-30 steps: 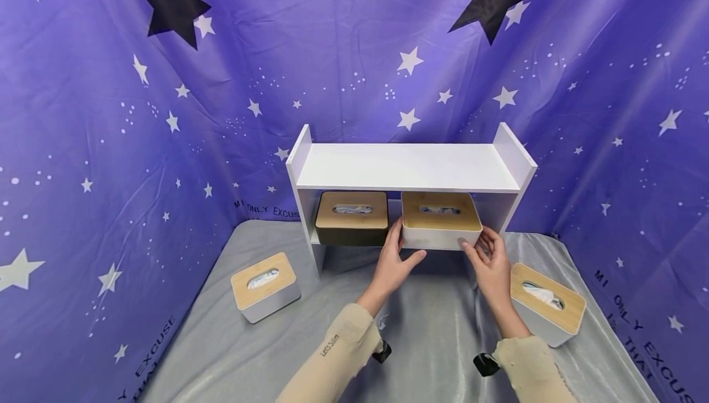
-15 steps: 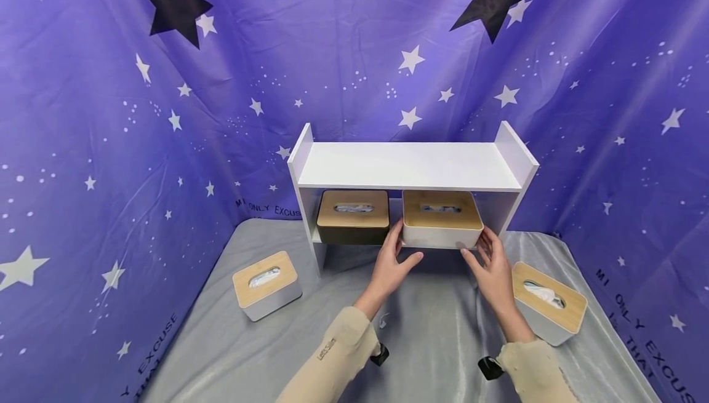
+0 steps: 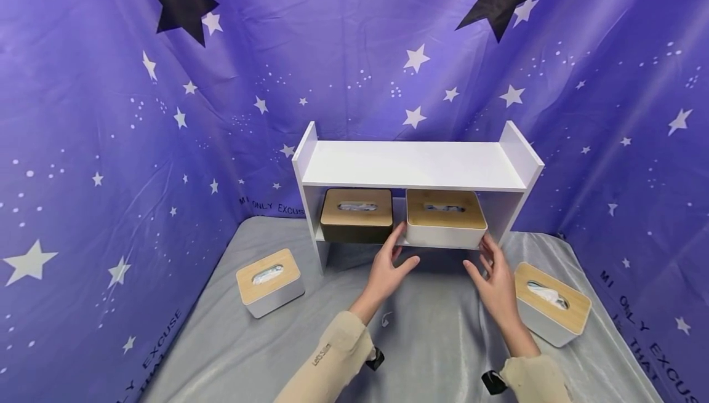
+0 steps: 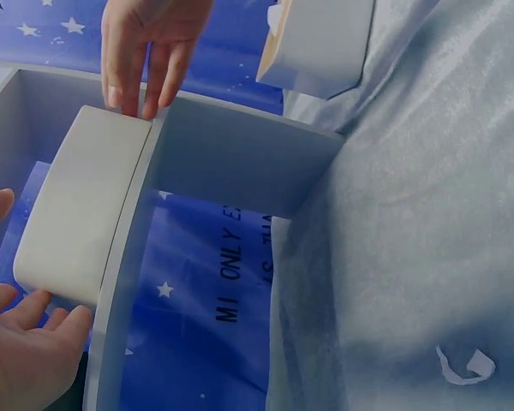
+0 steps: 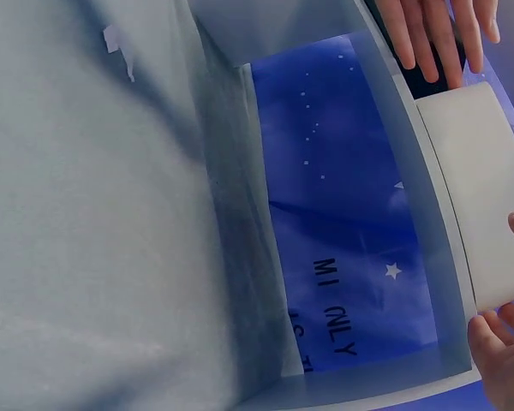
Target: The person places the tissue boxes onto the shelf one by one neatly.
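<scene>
A white tissue box (image 3: 445, 235) with a wooden lid stands on the lower board of a white shelf (image 3: 412, 166), right of a dark tissue box (image 3: 357, 234) with a similar lid. My left hand (image 3: 383, 275) is at the white box's left side, in front of the gap between the two boxes, fingers loosely extended. At the right side, my right hand (image 3: 496, 286) has its fingertips near the corner and its thumb away from the front face. Both wrist views show fingers beside the ends of the white box (image 4: 81, 205); light contact is hard to tell.
Another tissue box (image 3: 270, 283) sits on the grey cloth (image 3: 216, 354) to the left, and one more tissue box (image 3: 551, 306) lies right of my right forearm. A small white scrap (image 4: 467, 366) is on the cloth. Purple star-printed curtains (image 3: 354, 52) surround the shelf.
My hands have eased slightly back from the white tissue box, and the right thumb has come off its front. The boxes stay in place; the head view has shifted a little.
</scene>
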`<state>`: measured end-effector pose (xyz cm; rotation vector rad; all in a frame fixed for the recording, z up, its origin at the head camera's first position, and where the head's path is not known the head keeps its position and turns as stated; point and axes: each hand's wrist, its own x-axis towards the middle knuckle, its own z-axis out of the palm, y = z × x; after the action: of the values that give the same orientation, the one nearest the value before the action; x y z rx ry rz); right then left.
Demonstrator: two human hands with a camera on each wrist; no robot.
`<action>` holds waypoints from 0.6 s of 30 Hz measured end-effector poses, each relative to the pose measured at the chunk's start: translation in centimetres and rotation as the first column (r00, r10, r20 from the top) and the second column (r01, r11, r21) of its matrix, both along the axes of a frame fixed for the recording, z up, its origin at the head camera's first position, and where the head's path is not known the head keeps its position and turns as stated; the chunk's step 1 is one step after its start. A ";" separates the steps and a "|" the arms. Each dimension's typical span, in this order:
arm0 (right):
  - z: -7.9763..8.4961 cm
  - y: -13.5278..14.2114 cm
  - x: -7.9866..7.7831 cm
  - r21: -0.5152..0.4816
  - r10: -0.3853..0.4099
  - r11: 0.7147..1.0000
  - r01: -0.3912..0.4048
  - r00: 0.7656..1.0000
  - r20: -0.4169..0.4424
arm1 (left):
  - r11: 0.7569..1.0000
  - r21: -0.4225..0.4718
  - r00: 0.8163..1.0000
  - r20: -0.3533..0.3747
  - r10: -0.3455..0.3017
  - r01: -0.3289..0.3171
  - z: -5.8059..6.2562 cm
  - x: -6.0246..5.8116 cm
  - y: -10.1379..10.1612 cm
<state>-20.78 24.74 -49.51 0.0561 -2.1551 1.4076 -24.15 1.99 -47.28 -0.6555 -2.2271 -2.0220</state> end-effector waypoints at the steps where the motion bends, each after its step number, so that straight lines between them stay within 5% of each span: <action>1: -0.1 -0.1 0.1 -0.003 0.000 1.000 0.000 1.000 -0.008 | 1.000 0.009 1.000 -0.003 -0.006 0.006 0.4 0.3 -0.1; 7: -0.6 -0.5 0.6 -0.021 -0.006 1.000 0.005 0.999 -0.041 | 0.999 0.032 1.000 -0.002 -0.026 0.026 2.6 1.9 -0.9; 18: -1.9 -1.0 1.1 -0.012 -0.007 1.000 0.005 0.994 -0.105 | 0.998 0.030 0.998 0.013 -0.063 0.063 2.2 2.1 -1.7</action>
<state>-19.72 23.70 -51.42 0.1168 -2.0587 1.3830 -22.10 0.31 -45.10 -0.7201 -2.2069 -2.0901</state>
